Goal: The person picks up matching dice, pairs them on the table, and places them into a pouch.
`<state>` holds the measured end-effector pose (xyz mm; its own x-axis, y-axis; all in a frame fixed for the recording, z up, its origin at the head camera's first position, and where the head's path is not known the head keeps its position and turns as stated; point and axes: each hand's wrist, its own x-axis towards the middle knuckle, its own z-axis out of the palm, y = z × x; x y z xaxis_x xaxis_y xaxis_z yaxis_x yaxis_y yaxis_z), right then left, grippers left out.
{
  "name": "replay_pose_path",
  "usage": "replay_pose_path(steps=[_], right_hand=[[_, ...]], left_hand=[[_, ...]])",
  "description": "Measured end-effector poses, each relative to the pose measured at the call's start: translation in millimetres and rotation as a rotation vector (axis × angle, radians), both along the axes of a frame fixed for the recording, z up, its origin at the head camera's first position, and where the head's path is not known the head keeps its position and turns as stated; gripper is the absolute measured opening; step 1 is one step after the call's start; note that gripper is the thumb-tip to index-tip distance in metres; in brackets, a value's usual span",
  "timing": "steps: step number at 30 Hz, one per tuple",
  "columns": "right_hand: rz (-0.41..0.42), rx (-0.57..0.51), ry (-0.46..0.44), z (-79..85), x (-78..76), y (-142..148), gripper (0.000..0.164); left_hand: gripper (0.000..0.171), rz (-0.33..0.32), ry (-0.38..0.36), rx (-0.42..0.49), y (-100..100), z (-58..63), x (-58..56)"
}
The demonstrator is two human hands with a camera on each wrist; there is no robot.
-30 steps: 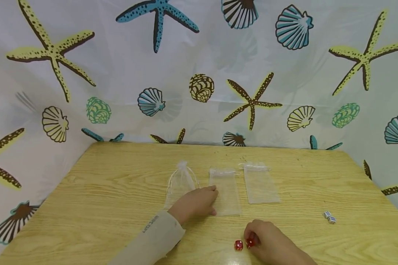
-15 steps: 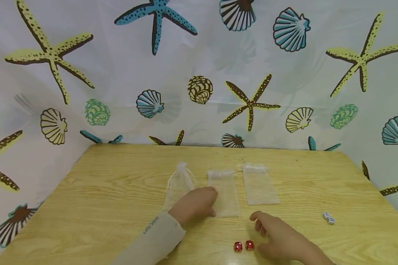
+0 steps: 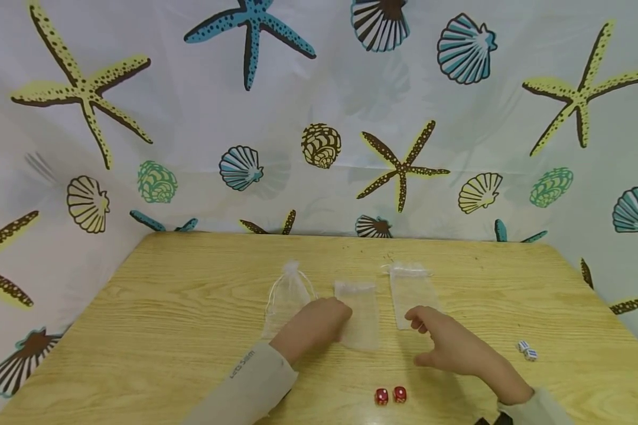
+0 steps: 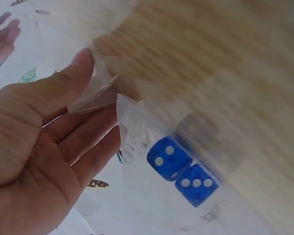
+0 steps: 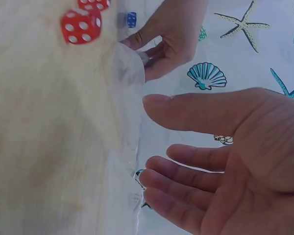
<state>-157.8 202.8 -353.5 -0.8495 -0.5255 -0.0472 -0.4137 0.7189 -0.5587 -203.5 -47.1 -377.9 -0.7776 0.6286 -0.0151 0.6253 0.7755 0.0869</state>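
My left hand pinches the near left side of the middle sheer white drawstring pouch, its thumb and fingers gathering the thin fabric. Fingers parted and slightly bent, my right hand hovers by the lower end of the right-hand pouch and holds nothing. Two blue dice with white dots show close by the left hand in the left wrist view; in the head view they are hidden. A third pouch, gathered at its neck, lies partly behind the left hand.
Two red dice sit side by side near the table's front. Two white dice with blue markings lie to the right. A cloth printed with shells and starfish rises around the wooden table.
My right hand has let go of a red die, leaving it beside the other, and has moved up toward the pouches. My left hand now pinches the middle pouch, which has shifted slightly nearer.
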Motion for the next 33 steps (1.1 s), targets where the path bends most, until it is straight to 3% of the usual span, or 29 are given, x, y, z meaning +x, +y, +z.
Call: replay_pose_path(steps=[5,9,16,22,27,33], right_hand=[[-0.038,-0.005,0.008,4.9,-12.4,-8,0.061],[-0.055,-0.014,0.006,8.4,-17.9,-16,0.061],[-0.059,-0.031,0.025,16.3,-28.4,-25,0.06],[-0.07,-0.065,0.06,21.8,-36.8,-30,0.062],[-0.107,-0.103,0.07,25.3,-42.7,-33,0.065],[-0.15,-0.189,0.049,23.2,-45.8,-38,0.065]], left_hand=[[0.029,-0.051,0.143,-0.002,1,-1.9,-1.5],[0.03,-0.049,0.222,-0.051,2,-0.9,-5.2],[0.034,-0.018,0.259,-0.025,1,6.3,-7.5],[0.019,0.003,0.342,0.043,-4,13.9,-2.5],[0.019,0.028,0.44,0.115,-10,21.4,4.0],[0.013,0.001,0.55,0.075,-11,26.2,12.6]])
